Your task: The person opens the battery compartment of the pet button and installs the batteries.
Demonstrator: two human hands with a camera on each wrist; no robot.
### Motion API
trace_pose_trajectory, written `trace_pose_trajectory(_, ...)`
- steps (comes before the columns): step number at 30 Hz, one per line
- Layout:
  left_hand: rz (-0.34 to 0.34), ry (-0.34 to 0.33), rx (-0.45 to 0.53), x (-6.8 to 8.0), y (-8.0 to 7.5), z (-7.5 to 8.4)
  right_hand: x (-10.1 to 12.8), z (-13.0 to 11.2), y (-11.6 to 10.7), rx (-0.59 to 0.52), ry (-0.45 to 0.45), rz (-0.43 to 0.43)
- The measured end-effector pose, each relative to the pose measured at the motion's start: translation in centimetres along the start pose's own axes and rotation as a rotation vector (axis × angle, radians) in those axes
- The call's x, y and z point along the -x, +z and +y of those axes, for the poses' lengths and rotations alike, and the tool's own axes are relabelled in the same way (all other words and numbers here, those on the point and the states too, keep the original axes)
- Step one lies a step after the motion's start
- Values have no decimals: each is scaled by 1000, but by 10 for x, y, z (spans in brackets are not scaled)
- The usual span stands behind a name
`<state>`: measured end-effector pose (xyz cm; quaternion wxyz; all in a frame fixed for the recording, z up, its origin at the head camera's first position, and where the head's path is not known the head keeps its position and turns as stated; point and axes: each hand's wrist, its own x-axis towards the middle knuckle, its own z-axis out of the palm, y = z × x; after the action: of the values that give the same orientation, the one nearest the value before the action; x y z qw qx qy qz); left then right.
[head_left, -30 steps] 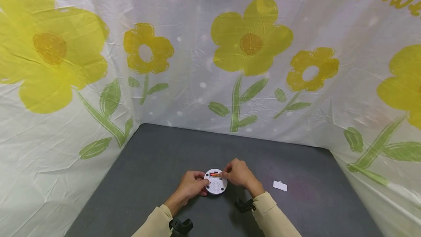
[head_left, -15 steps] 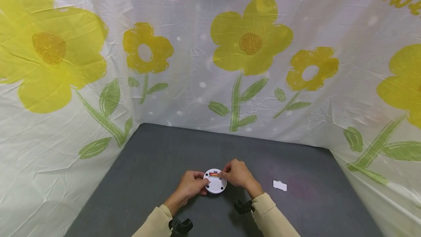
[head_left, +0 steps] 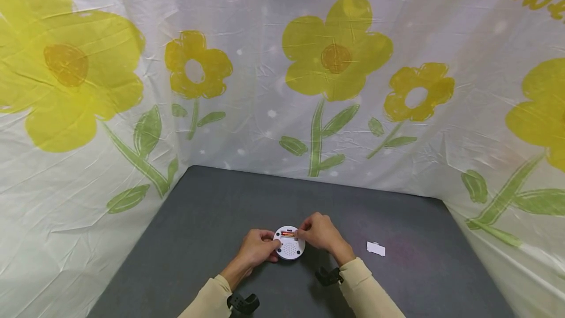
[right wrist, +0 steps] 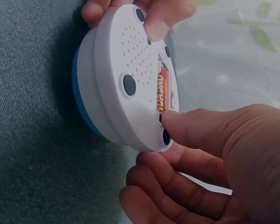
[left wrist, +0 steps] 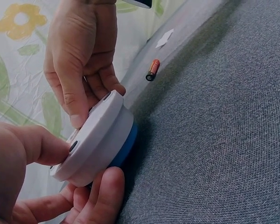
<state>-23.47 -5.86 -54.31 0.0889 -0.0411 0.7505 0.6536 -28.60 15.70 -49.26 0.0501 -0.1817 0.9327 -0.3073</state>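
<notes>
A round white device (head_left: 289, 248) with a blue base lies face down on the grey table (head_left: 212, 210). Its battery slot is uncovered and holds an orange battery (right wrist: 162, 88). My left hand (head_left: 257, 250) grips the device's left rim, thumb on top and fingers underneath (left wrist: 107, 186). My right hand (head_left: 319, 233) holds the right rim, fingers curled at the edge. One fingertip (right wrist: 177, 122) presses the end of the battery in the slot. A second, loose battery (left wrist: 152, 70) lies on the table beyond the hands, seen only in the left wrist view.
A small white cover plate (head_left: 375, 249) lies on the table to the right of my right hand. White sheeting printed with yellow flowers (head_left: 335, 53) walls the table at the back and on both sides. Black camera mounts (head_left: 328, 276) sit on both wrists.
</notes>
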Motion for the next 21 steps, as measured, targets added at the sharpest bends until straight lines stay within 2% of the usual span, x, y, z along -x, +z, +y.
trace_pose_trajectory(7, 5, 4, 9, 1, 1, 0, 2, -2, -7, 56, -16, 38)
trace_pose_trajectory(21, 9, 2, 11, 0, 2, 1, 8, 12, -36, 166, 16, 81)
